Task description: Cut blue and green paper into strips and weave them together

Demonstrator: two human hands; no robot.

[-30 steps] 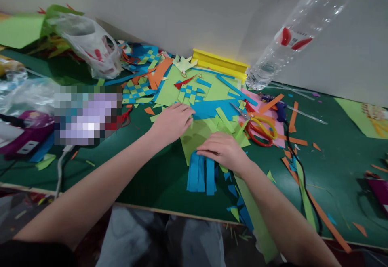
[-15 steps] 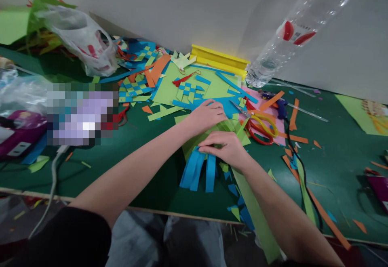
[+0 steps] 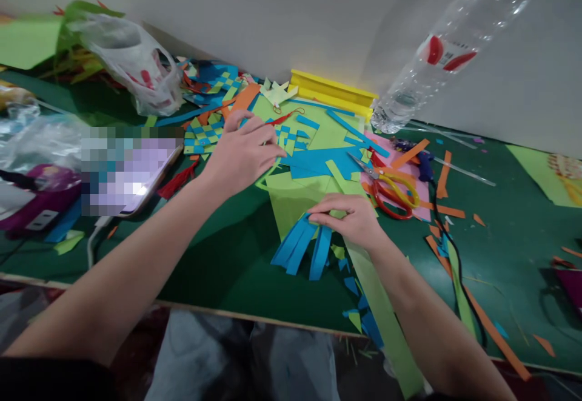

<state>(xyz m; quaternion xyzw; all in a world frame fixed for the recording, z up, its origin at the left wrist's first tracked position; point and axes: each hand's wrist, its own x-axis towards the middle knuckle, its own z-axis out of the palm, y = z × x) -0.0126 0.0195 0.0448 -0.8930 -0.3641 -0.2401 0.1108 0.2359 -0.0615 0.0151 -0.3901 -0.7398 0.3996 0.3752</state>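
Observation:
My right hand [image 3: 348, 219] pinches a bundle of blue paper strips [image 3: 297, 249] at their upper ends. The loose ends fan out toward the table's front edge. To the left, my left hand [image 3: 248, 152] is raised over the paper pieces with its fingers bent together. A thin, curved light-green paper strip [image 3: 269, 175] hangs at its fingertips, slightly blurred; the grip itself is partly hidden. Between the hands lies a light-green paper sheet [image 3: 291, 198]. Woven blue-and-green paper pieces [image 3: 200, 135] are partly covered by my left hand.
Scissors with red and yellow handles [image 3: 393, 192] lie on pink paper to the right, near a blue glue gun [image 3: 425, 165]. A clear bottle [image 3: 422, 73] stands at the back, beside a yellow holder [image 3: 334, 93]. A phone [image 3: 136, 176] and a red tassel [image 3: 178, 181] are at left.
My left hand has moved left, away from my right hand, with a green strip at its fingertips. My right hand still pinches the blue strips, which have swung slightly.

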